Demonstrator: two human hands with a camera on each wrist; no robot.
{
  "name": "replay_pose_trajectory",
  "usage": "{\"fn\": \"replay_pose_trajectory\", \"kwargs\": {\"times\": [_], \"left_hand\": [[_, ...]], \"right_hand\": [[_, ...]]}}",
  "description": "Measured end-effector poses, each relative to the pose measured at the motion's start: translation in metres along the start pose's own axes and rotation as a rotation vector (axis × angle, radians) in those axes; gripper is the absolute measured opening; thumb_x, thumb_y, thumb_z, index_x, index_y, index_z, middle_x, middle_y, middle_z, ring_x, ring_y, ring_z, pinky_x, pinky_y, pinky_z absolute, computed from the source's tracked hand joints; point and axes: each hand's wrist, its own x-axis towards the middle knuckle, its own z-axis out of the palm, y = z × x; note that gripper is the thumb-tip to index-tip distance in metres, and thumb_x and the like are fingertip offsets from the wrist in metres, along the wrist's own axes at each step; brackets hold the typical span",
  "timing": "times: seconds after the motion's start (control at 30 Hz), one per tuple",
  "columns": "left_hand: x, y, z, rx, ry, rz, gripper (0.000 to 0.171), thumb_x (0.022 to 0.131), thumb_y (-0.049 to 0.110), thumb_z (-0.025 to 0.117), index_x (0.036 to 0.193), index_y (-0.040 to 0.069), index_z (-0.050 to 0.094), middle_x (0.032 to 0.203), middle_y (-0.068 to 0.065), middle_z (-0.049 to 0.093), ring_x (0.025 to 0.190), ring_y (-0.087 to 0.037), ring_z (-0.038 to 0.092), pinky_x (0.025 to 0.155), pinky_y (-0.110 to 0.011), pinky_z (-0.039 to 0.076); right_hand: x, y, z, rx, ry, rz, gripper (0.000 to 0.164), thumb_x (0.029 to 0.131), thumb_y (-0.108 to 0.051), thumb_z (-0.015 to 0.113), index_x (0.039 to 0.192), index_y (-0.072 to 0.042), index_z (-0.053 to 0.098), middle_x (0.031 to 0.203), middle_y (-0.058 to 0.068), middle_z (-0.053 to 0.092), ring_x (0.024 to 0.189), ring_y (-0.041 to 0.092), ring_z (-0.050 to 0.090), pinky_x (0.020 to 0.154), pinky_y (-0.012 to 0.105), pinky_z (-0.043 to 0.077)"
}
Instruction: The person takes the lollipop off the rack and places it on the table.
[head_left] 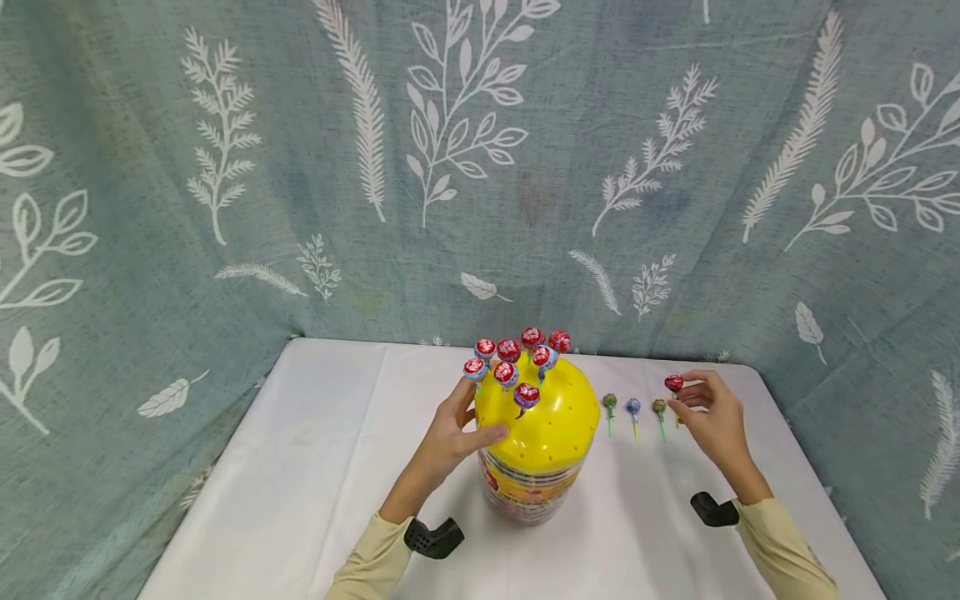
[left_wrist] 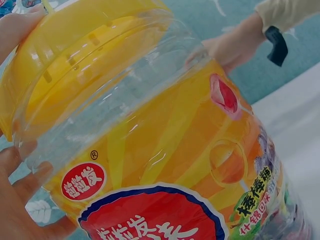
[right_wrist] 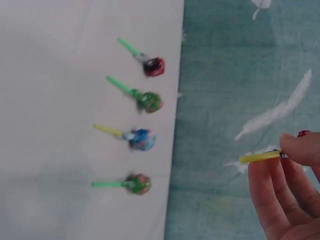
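Observation:
A clear plastic candy jar (left_wrist: pixel 150 150) with a yellow lid (head_left: pixel 551 425) stands on the table. Several wrapped lollipops (head_left: pixel 508 350) stick up from the holes in the lid. My left hand (head_left: pixel 453 433) grips the jar at its top left, thumb on the lid and fingers round the side. Off to the right, my right hand (head_left: pixel 716 421) pinches a red-wrapped lollipop (head_left: pixel 673 383) near the top of its yellow stick (right_wrist: pixel 260 157). In the right wrist view a blue lollipop (right_wrist: pixel 141 139), two green ones and a red one (right_wrist: pixel 154 66) lie in a row.
The table has a white cloth (head_left: pixel 322 450). Behind and beside it hangs a grey-green curtain (head_left: pixel 525 250) with white leaf prints. Part of the lollipop row is hidden behind my right hand in the head view.

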Motion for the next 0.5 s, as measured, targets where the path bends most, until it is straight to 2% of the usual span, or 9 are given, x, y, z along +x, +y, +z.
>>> {"fn": "replay_pose_trajectory", "kwargs": {"times": [0.13, 0.33, 0.5], "left_hand": [[0.000, -0.001, -0.001, 0.000, 0.005, 0.004, 0.075, 0.082, 0.032, 0.071, 0.145, 0.037, 0.031, 0.144, 0.009, 0.039, 0.134, -0.018, 0.032, 0.103, -0.050, 0.031], [0.000, 0.001, -0.001, -0.004, 0.001, -0.008, 0.077, 0.083, 0.027, 0.071, 0.147, 0.034, 0.029, 0.146, 0.007, 0.038, 0.135, -0.019, 0.030, 0.103, -0.051, 0.030], [-0.004, 0.020, 0.001, -0.014, -0.015, -0.022, 0.077, 0.083, 0.026, 0.071, 0.148, 0.026, 0.029, 0.147, 0.003, 0.038, 0.135, -0.023, 0.030, 0.102, -0.050, 0.032]], "right_hand": [[0.004, 0.015, 0.003, -0.031, -0.005, 0.015, 0.040, 0.076, 0.008, 0.073, 0.110, 0.002, 0.054, 0.083, 0.019, 0.065, 0.067, 0.016, 0.063, 0.052, 0.017, 0.049], [0.012, 0.037, 0.006, -0.066, -0.021, 0.093, 0.039, 0.076, 0.007, 0.072, 0.110, 0.003, 0.054, 0.083, 0.021, 0.065, 0.062, 0.009, 0.061, 0.049, 0.019, 0.049], [0.015, 0.054, 0.009, -0.075, -0.035, 0.188, 0.039, 0.076, 0.006, 0.071, 0.110, 0.004, 0.052, 0.083, 0.022, 0.064, 0.061, 0.012, 0.060, 0.049, 0.021, 0.049]]}}
